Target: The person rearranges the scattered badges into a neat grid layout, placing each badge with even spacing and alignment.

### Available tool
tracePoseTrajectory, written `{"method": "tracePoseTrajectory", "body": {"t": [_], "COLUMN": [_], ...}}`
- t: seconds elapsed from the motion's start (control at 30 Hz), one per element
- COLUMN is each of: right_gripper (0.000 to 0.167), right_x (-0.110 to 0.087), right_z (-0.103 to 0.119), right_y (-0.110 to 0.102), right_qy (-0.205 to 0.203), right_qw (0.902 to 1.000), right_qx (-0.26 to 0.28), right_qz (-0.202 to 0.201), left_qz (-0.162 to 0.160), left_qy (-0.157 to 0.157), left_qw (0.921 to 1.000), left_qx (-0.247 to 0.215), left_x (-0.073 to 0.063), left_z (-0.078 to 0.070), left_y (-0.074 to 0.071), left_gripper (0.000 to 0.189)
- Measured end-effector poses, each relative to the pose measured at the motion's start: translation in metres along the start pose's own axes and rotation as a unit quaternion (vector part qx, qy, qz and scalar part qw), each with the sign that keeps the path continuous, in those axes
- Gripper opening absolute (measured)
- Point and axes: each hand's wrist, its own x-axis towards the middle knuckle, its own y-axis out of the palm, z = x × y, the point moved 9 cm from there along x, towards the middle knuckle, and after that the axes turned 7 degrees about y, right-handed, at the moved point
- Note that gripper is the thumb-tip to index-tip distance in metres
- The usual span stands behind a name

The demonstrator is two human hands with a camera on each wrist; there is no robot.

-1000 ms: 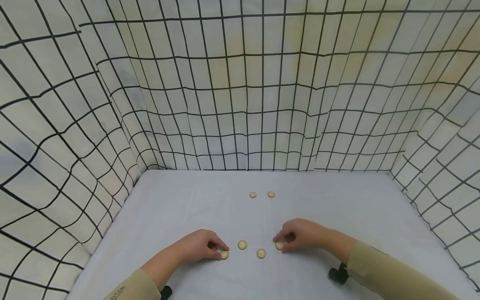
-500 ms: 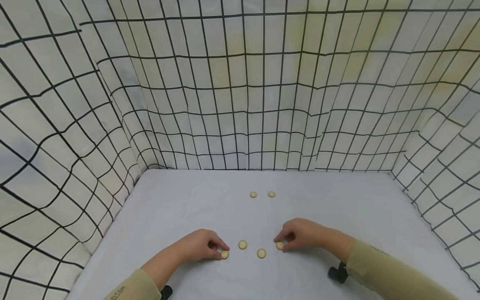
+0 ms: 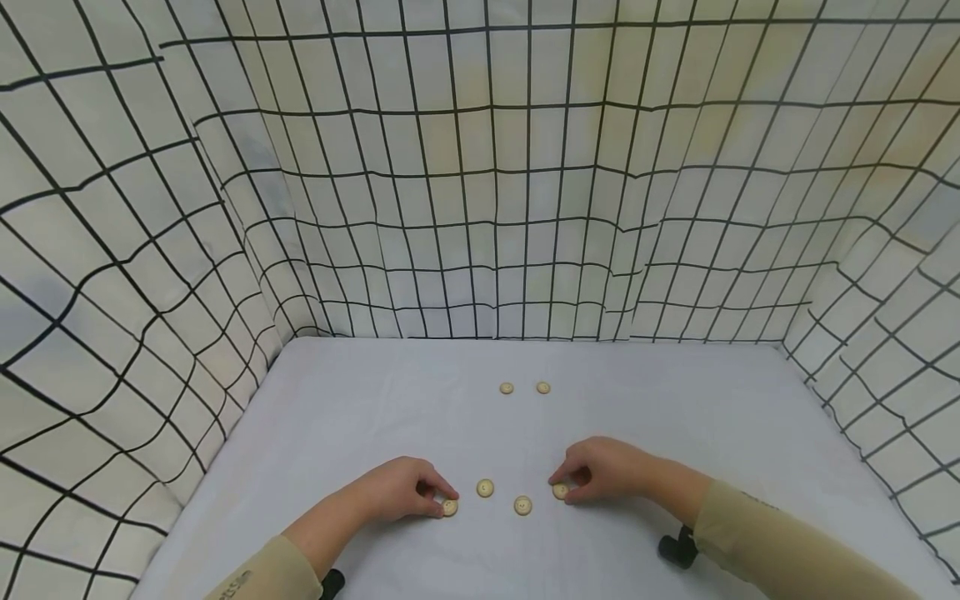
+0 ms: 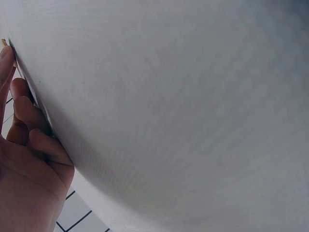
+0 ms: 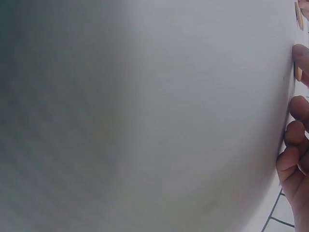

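In the head view my left hand (image 3: 401, 490) pinches a cream button (image 3: 449, 507) between thumb and index finger, at the left end of a zigzag row. My right hand (image 3: 600, 468) has thumb and index finger on opposite edges of another button (image 3: 560, 492) at the row's right end. Between the hands lie two more buttons, an upper one (image 3: 485, 488) and a lower one (image 3: 522, 505), both untouched. The left wrist view shows the left hand (image 4: 34, 164) with its other fingers curled by the cloth. Curled fingers of the right hand (image 5: 297, 140) appear at the right wrist view's edge.
Farther back lie two buttons side by side, a left one (image 3: 507, 388) and a right one (image 3: 543, 387). White cloth (image 3: 375, 383) covers the table. Behind and at both sides stand pale walls (image 3: 480, 200) with a black grid. A black wrist device (image 3: 678, 547) hangs under the right sleeve.
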Motion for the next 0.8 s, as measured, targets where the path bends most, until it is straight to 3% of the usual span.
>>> {"method": "tracePoseTrajectory", "body": {"t": [0.8], "right_gripper": [0.024], "right_x": [-0.0015], "right_z": [-0.0054], "right_y": [-0.0054], "right_qy": [-0.005], "right_qw": [0.9997], "right_qx": [0.012], "right_qz": [-0.021], "left_qz": [0.003], "left_qy": [0.007], "left_qw": [0.9999], "left_qx": [-0.008], "left_x": [0.0013], "left_z": [0.0020], "left_y": [0.0008], "left_gripper": [0.019]}}
